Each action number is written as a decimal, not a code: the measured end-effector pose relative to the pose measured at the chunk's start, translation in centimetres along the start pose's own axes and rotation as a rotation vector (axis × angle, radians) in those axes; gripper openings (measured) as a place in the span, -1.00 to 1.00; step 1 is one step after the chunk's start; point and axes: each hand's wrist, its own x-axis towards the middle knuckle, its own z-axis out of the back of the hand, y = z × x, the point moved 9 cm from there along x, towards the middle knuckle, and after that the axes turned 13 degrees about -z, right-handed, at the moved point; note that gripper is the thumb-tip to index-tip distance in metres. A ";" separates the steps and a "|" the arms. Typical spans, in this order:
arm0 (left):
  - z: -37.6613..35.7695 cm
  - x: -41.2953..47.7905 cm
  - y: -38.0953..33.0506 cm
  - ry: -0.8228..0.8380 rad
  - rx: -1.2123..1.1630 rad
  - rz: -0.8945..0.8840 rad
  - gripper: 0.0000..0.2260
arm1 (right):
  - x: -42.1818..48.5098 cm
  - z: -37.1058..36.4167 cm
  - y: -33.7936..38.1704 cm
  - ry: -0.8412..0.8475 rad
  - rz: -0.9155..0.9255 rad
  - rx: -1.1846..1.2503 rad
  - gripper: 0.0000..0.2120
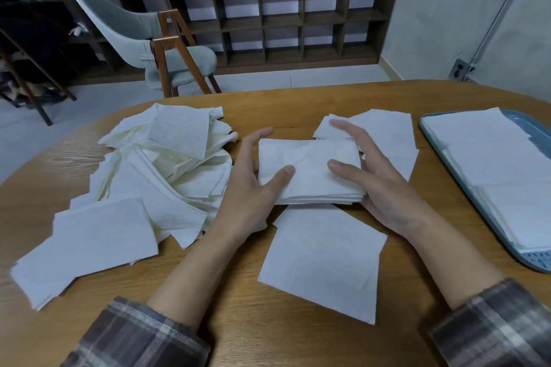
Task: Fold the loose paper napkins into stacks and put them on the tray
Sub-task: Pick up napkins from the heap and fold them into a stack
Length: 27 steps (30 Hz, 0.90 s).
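A folded stack of white napkins (310, 170) sits at the table's middle, held between both hands. My left hand (253, 185) grips its left end, thumb lying on top. My right hand (372, 176) grips its right end, thumb on top and fingers along the far side. A big heap of loose white napkins (167, 164) spreads over the left of the table. A single flat napkin (322, 259) lies just below the stack, and another few napkins (387, 134) lie behind my right hand. The blue-grey tray (533, 259) at the right edge carries folded napkin stacks (492, 155).
The round wooden table (244, 316) fills the foreground. Beyond its far edge stand a grey chair (143, 36) with wooden legs and a low dark shelf unit (298, 21) against the wall. A dark rack (26, 62) is at far left.
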 end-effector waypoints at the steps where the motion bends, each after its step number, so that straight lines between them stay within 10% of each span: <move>1: 0.0 0.1 -0.2 0.008 0.021 -0.042 -0.47 | -0.1 -0.1 0.2 0.019 0.009 -0.026 -0.55; 7: -1.4 -0.4 -2.2 0.059 0.436 -0.375 -0.41 | -0.2 2.2 0.4 -0.290 0.106 -0.267 -0.76; 11: -2.7 -0.7 -3.1 0.180 0.442 -0.535 -0.72 | 0.1 4.1 0.1 -0.452 0.130 -0.326 -0.72; 16: -6.1 -2.0 -0.2 0.593 0.478 -0.414 -0.75 | 0.3 4.1 -0.2 -0.455 0.144 -0.387 -0.68; 27: -4.8 -1.3 0.3 0.539 0.393 -0.270 -0.87 | 0.3 4.0 -0.3 -0.449 0.119 -0.373 -0.64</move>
